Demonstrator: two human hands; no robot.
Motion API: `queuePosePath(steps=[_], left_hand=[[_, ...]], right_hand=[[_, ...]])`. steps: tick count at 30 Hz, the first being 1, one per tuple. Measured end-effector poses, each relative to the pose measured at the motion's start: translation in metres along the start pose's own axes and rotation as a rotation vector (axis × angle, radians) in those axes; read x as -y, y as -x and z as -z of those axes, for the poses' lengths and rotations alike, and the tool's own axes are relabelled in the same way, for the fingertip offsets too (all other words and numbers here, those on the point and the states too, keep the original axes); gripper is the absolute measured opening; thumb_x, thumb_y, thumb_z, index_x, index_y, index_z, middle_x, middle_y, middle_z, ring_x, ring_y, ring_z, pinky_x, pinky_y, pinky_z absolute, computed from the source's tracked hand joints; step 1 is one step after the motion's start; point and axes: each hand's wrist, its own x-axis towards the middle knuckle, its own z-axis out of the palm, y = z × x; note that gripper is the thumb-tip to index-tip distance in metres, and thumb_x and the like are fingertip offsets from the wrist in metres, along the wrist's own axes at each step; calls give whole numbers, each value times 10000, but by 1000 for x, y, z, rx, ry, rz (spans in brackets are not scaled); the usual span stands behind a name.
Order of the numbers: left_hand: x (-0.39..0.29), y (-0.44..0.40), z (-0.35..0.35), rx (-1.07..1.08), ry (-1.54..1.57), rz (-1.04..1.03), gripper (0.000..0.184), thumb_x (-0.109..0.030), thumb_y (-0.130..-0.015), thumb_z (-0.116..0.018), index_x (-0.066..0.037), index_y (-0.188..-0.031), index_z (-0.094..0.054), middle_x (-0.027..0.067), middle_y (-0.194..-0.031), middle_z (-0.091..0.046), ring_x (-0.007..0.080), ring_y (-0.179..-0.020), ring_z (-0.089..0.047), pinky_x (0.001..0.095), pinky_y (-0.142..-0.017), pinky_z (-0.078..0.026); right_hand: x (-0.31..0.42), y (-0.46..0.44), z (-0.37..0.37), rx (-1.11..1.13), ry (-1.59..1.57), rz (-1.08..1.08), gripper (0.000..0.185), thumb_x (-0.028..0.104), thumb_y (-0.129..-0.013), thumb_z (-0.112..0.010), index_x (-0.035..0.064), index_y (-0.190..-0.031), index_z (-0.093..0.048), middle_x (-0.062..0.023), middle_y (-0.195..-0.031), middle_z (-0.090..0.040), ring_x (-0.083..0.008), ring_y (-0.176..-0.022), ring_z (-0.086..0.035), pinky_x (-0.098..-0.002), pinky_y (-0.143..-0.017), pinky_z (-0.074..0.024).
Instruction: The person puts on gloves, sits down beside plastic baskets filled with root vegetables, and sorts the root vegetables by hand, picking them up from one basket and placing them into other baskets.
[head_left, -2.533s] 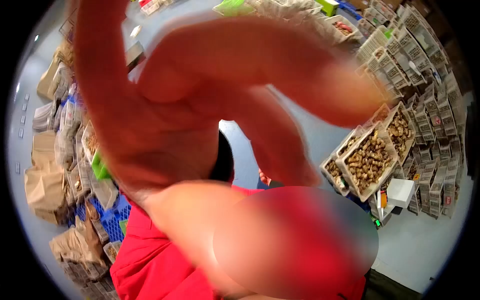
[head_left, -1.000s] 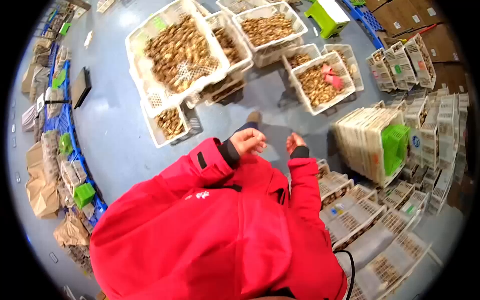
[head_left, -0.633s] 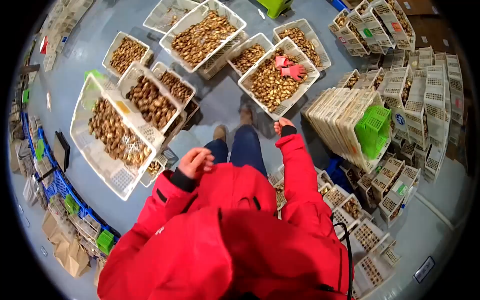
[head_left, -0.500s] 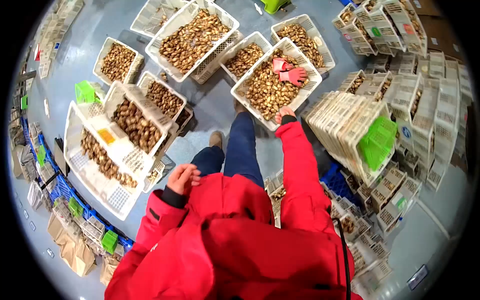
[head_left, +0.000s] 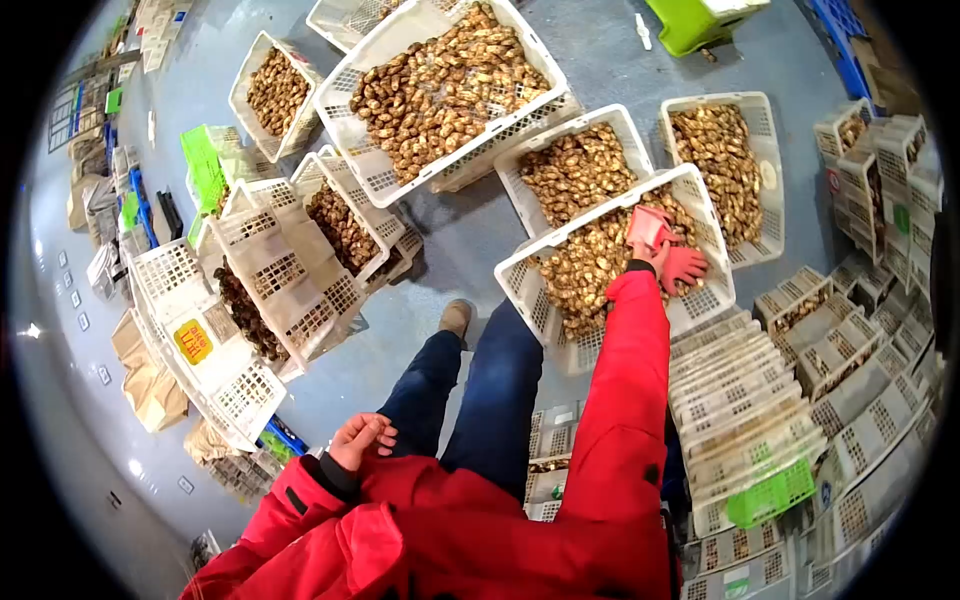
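My right hand reaches into a white crate of brown bulbs, at the pink-red gloves lying on top. One glove is at my fingertips, the other glove lies beside the hand. The sleeve and glove partly hide my right fingers, so their grip is unclear. My left hand hangs in front of my red jacket, left of my legs, its fingers loosely curled with nothing visible in them.
More bulb-filled crates stand ahead and to the left. Stacked white crates with a green crate are at the right. A green stool stands at the top right. Blue-grey floor shows between the crates.
My right hand has moved from the near rim of the crate to the gloves on the bulbs. My left hand stays low at the left. The view has shifted, and the crates appear closer.
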Motion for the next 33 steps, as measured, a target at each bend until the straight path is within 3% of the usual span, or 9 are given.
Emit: queuePosePath(steps=[4, 9, 10, 11, 17, 19, 21, 25, 33], left_hand=[[-13, 1, -14, -24, 5, 25, 213, -238, -919, -467, -51, -997, -533, 71, -902, -609, 137, -762, -577, 273, -676, -483], [-47, 19, -47, 30, -32, -42, 209, -212, -905, -499, -46, -1028, -536, 61, -911, -605, 128, -780, -570, 263, -692, -477], [-58, 20, -58, 54, -1, -78, 180, -155, -886, -530, -34, -1019, -538, 58, -881, -597, 115, -772, -556, 255, -693, -470], [-66, 22, -65, 103, -17, -173, 189, -138, -878, -539, -31, -1034, -528, 61, -895, -589, 112, -771, -551, 251, -689, -468], [-145, 33, -111, 139, -150, -698, 454, -102, -839, -586, -53, -1231, -362, 96, -1044, -513, 99, -776, -527, 230, -652, -453], [-176, 43, -115, 148, -63, -646, 492, -107, -841, -582, -65, -1261, -330, 88, -1000, -529, 98, -781, -523, 227, -649, -446], [-191, 30, -102, 13, -265, -906, 294, -128, -856, -566, -39, -1123, -483, 38, -838, -564, 55, -683, -518, 194, -569, -427], [-234, 30, -70, 92, -110, -780, 103, -115, -873, -534, -29, -928, -530, 5, -684, -563, 49, -471, -482, 180, -424, -397], [-323, 5, -35, 284, 368, -787, 45, -43, -844, -507, -74, -864, -480, 22, -792, -555, 90, -634, -526, 212, -555, -447]], right_hand=[[-5, -24, 23, 218, -207, -407, 355, 280, -731, -653, 30, -977, -602, -58, -775, -608, -189, -698, -551, -332, -626, -452], [12, 28, 6, 77, -59, -109, 200, 227, -732, -668, 64, -827, -601, -17, -712, -582, -127, -650, -525, -276, -587, -445], [113, 61, 38, 308, -471, -384, 185, 215, -724, -691, 74, -807, -603, -4, -714, -586, -113, -653, -529, -266, -602, -449], [147, 83, 49, 376, -430, -210, 129, 156, -740, -673, 59, -788, -601, -18, -698, -587, -88, -521, -498, -250, -465, -415], [371, 237, 120, 850, -244, 170, 180, 152, -722, -689, 36, -823, -596, -44, -698, -572, -109, -627, -548, -245, -546, -451], [426, 275, 141, 889, -293, 520, 193, 167, -718, -683, 50, -847, -599, -94, -783, -580, -188, -644, -592, -282, -555, -474], [476, 305, 158, 887, -196, 669, 162, 146, -729, -667, 62, -838, -581, -113, -761, -542, -247, -655, -592, -310, -557, -467], [521, 323, 153, 932, -263, 608, 145, 134, -738, -665, 68, -835, -580, -114, -774, -545, -273, -648, -585, -333, -560, -459], [629, 313, 113, 748, -53, 845, 139, 61, -734, -652, 38, -861, -601, -102, -732, -542, -208, -606, -584, -294, -539, -462]])
